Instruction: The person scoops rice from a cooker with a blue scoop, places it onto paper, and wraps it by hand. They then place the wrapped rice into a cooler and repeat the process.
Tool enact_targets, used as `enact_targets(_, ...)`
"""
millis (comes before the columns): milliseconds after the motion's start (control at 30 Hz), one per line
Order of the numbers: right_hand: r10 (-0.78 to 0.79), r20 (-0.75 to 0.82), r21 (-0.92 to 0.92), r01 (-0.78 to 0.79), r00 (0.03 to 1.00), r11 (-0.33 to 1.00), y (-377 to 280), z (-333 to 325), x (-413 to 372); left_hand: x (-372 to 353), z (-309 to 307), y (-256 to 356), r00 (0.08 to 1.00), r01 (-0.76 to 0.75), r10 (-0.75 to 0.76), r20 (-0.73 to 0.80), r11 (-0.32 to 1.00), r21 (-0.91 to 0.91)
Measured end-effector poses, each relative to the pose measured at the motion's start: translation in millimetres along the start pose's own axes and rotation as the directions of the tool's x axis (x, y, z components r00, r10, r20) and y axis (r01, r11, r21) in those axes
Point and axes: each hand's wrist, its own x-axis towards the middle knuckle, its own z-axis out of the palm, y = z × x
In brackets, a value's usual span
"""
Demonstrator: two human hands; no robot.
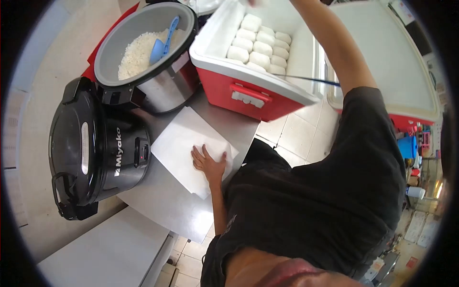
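My left hand [209,163] lies with its fingers spread on a stack of white paper sheets [179,148] on the metal table. My right arm reaches up over the red and white cooler box [224,93]. Only a blurred bit of my right hand [254,2] shows at the top edge, so its fingers and anything in them cannot be made out. Inside the cooler, rounded white bundles [262,48] sit in rows. Left of the cooler stands an uncovered pot of cooked white rice [136,55], with a blue scoop [165,43] resting in it.
A black Miyako rice cooker [98,148], lid down, stands at the left on the metal table [158,205]. The cooler's lid [387,52] is swung back to the right. Below the table is a white surface [110,248]. Tiled floor [296,138] shows beyond the table edge.
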Motion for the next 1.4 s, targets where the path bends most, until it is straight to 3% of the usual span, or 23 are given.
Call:
enact_targets(67,0.054,0.038,0.299,-0.063,0.998,0.952,72,68,58,5,-7,3,0.999,0.022,-0.021,0.039,1.000,-0.022)
enact_targets(100,0.090,-0.045,0.095,-0.085,0.995,0.992,107,91,88,6,-7,3,0.998,0.031,-0.030,0.048,0.999,-0.017)
enact_targets(133,0.126,-0.084,0.123,-0.115,0.989,0.986,84,105,69,9,-8,4,0.998,0.038,-0.038,0.058,0.999,-0.010)
enact_targets(167,0.121,-0.019,0.214,-0.115,0.992,0.970,108,123,89,12,-8,5,0.997,0.041,-0.041,0.059,0.999,0.007)
enact_targets(200,0.269,-0.102,0.236,-0.239,0.958,0.942,78,128,63,16,-7,7,0.997,0.044,-0.045,0.055,0.999,0.010)
enact_targets(267,0.265,-0.391,0.397,-0.098,0.881,0.913,90,175,86,20,-8,7,0.994,0.073,-0.074,0.076,0.997,0.013)
enact_targets(300,0.271,-0.381,0.407,-0.103,0.884,0.908,96,193,102,24,-9,5,0.994,0.070,-0.072,0.087,0.997,0.022)
enact_targets(367,0.409,-0.490,0.562,-0.080,0.769,0.823,104,207,118,30,-7,7,0.993,0.089,-0.089,0.077,0.996,0.007)
enact_targets(500,0.349,-0.560,0.508,-0.022,0.752,0.861,105,219,119,40,0,2,0.996,0.073,-0.074,0.051,0.997,0.028)
enact_targets(600,0.322,-0.488,0.537,-0.012,0.811,0.843,111,211,129,53,2,2,0.997,0.081,-0.081,0.008,0.997,0.001)
enact_targets(700,0.319,-0.370,0.506,-0.099,0.873,0.857,124,203,127,57,-7,8,0.995,0.099,-0.099,0.013,0.995,-0.013)
enact_targets(767,0.363,-0.209,0.447,-0.242,0.908,0.861,132,193,124,58,-15,7,0.992,0.103,-0.099,0.082,0.994,-0.042)
enact_targets(900,0.431,-0.088,0.440,-0.354,0.898,0.826,90,192,104,59,-18,9,0.988,0.105,-0.099,0.116,0.993,-0.050)
enact_targets(967,0.584,-0.161,0.331,-0.513,0.796,0.792,98,206,128,62,-16,9,0.996,0.072,-0.070,0.053,0.997,-0.027)
enact_targets(1000,0.583,-0.165,0.337,-0.510,0.796,0.792,105,203,132,65,-17,6,0.997,0.068,-0.067,0.048,0.997,-0.024)
enact_targets(1067,0.446,0.041,0.436,-0.418,0.894,0.797,113,194,128,70,-20,3,0.997,0.062,-0.059,0.054,0.997,-0.047)
enact_targets(1100,0.444,0.042,0.432,-0.417,0.895,0.800,119,187,121,72,-20,3,0.997,0.066,-0.063,0.053,0.997,-0.048)
enact_targets(1167,0.335,0.102,0.699,-0.307,0.937,0.646,131,176,102,76,-24,-2,0.998,0.062,-0.060,0.022,0.994,-0.091)
enact_targets(1200,0.332,0.106,0.703,-0.307,0.937,0.642,136,173,97,78,-26,-4,0.998,0.061,-0.059,0.025,0.995,-0.084)
enact_targets(1267,0.326,0.062,0.550,-0.305,0.943,0.777,144,158,95,85,-31,-5,0.993,0.116,-0.118,-0.009,0.984,-0.133)
enact_targets(1333,0.261,0.153,0.239,-0.292,0.953,0.926,138,120,86,92,-38,-9,0.993,0.081,-0.094,-0.070,0.983,-0.164)
enact_targets(1400,0.208,0.327,0.032,-0.231,0.922,0.972,94,54,54,102,-42,-15,0.984,0.072,-0.101,-0.145,0.979,-0.191)
